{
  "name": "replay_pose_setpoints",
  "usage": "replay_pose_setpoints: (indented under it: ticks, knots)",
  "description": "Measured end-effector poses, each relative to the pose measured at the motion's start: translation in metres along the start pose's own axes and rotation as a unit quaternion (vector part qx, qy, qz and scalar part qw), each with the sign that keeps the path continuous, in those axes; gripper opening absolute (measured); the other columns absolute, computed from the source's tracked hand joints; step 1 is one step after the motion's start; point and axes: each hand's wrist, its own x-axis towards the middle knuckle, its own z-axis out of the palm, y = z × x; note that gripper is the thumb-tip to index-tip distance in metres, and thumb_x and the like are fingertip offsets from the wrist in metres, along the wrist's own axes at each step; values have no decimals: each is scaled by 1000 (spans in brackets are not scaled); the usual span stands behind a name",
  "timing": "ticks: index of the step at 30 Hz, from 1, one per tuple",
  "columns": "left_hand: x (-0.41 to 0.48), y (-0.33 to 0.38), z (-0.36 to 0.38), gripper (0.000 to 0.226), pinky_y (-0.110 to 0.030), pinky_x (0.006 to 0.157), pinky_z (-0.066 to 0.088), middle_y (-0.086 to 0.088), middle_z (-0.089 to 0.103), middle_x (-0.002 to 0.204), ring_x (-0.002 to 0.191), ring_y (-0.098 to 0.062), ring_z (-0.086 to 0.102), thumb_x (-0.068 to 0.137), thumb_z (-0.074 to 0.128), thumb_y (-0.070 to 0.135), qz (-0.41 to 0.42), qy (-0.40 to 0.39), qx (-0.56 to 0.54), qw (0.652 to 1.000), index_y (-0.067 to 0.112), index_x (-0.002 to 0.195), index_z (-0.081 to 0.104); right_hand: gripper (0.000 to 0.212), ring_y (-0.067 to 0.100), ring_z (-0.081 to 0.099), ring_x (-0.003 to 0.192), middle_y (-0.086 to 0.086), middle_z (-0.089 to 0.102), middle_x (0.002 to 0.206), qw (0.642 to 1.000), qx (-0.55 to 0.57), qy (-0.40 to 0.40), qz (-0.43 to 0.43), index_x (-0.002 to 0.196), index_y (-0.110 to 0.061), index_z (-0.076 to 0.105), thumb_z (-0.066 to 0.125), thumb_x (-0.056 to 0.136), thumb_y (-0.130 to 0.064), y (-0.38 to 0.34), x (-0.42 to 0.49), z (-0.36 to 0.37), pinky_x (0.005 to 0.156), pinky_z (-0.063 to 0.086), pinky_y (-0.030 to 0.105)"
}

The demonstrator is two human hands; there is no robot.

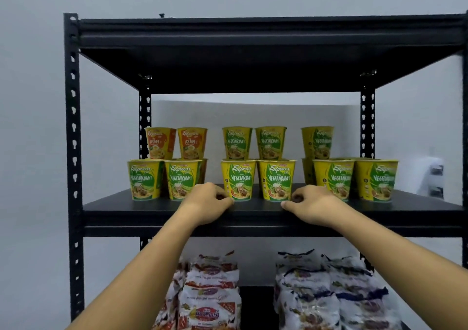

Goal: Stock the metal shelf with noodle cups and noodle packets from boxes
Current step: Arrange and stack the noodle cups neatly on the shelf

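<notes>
**Centre Pair of Noodle Cups Squared Up on the Middle Board**

The yellow-and-green paper noodle cups (238, 180) are found on the middle board of the black metal shelf (253, 212). They are set in three groups with gaps between, and a second tier appears to be stacked on the lids of the rear cups. Labels are turned forward, presumably so that flavours can be read. The front row is kept near the board's edge, where it is easily reached. Two orange-labelled noodle cups (174, 143) are placed on the upper tier at the left, so flavours are mixed in that group.

The left hand (209, 200) is held just left of the base of the centre group's left cup. The right hand (312, 201) is held just right of the base of its neighbour. The fingers of both hands are curled in toward the palm and nothing is enclosed by either. The right thumb is stretched along the board toward the cup. Whether the knuckles touch the cups cannot be told. From this pose it is judged that the pair is being squared up from both sides. Both forearms are reached up and forward, with the wrists over the board's front lip.

On the board below, red-printed white plastic noodle packets (211, 302) are piled at the left and blue-printed white plastic noodle packets (329, 291) at the right, with a gap between. No boxes are in view.
</notes>
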Motion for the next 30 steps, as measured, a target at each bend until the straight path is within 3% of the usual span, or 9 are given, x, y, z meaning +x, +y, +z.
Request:
replay_pose_setpoints:
  ticks: [2, 4, 8, 13, 15, 17, 21, 26, 30]
  knots:
    - [3, 4, -3, 36, -33, 90, 52, 0, 72, 115, 105, -19, 63, 98, 66, 45, -27, 24, -25, 999, 18, 120, 73, 64, 28, 58, 120, 6, 59, 137, 1000, 7, 6, 3, 139, -17, 54, 60, 93, -61, 1, 3, -2, 96, 51, 35]
    - [10, 6, -4, 61, -34, 96, 49, -6, 63, 136, 121, -24, 59, 94, 70, 49, -65, 45, -73, 994, 13, 141, 57, 68, 29, 56, 123, 8, 57, 140, 999, 31, 15, 3, 142, -15, 48, 64, 92, -59, 2, 9, -3, 93, 50, 35]
    - [25, 13, -6, 110, -48, 115, 41, -9, 39, 162, 145, -30, 42, 80, 82, 56, -87, 50, -157, 982, 17, 163, 20, 64, 21, 59, 107, -1, 61, 120, 986, 162, 31, -21, 127, -21, 49, 79, 82, -55, 0, 26, -4, 80, 44, 33]
    - [36, 20, 0, 124, -36, 102, 43, -6, 50, 150, 129, -24, 52, 76, 90, 43, -82, 30, -253, 964, 17, 164, 8, 69, 15, 62, 104, -7, 65, 113, 957, 278, 56, -59, 125, -27, 48, 90, 73, -40, 0, 45, 8, 90, 48, 35]
    - [37, 16, 7, 124, -35, 99, 44, 1, 58, 130, 118, -20, 54, 72, 93, 41, -84, 18, -271, 959, 18, 163, 12, 68, 16, 63, 105, -6, 66, 114, 951, 301, 53, -46, 126, -27, 49, 91, 73, -36, 2, 48, 13, 93, 49, 37]
    - [37, 11, 14, 117, -37, 99, 45, 1, 60, 129, 119, -21, 57, 71, 94, 42, -78, 21, -256, 963, 22, 160, 21, 64, 17, 63, 106, -5, 67, 115, 949, 310, 49, -38, 123, -27, 50, 91, 73, -32, 4, 53, 16, 97, 49, 39]
    - [37, 8, 14, 78, -30, 89, 47, 3, 69, 122, 106, -11, 64, 83, 86, 31, -50, 25, -221, 974, 25, 147, 43, 55, 17, 62, 106, -5, 66, 114, 948, 315, 41, -28, 120, -26, 54, 88, 77, -26, 4, 57, 17, 94, 47, 36]
    - [38, 7, 17, 62, -42, 109, 47, 2, 66, 134, 124, -20, 60, 92, 78, 31, -42, 36, -165, 985, 29, 144, 44, 47, 15, 56, 102, -8, 60, 108, 946, 319, 42, -42, 116, -29, 51, 84, 83, -23, 5, 55, 17, 91, 42, 33]
    - [38, 6, 17, 64, -44, 109, 48, 0, 65, 136, 124, -21, 61, 92, 78, 28, -50, 38, -178, 982, 28, 145, 42, 49, 15, 57, 105, -5, 63, 115, 947, 315, 40, -51, 116, -30, 50, 85, 82, -25, 6, 55, 19, 93, 43, 34]
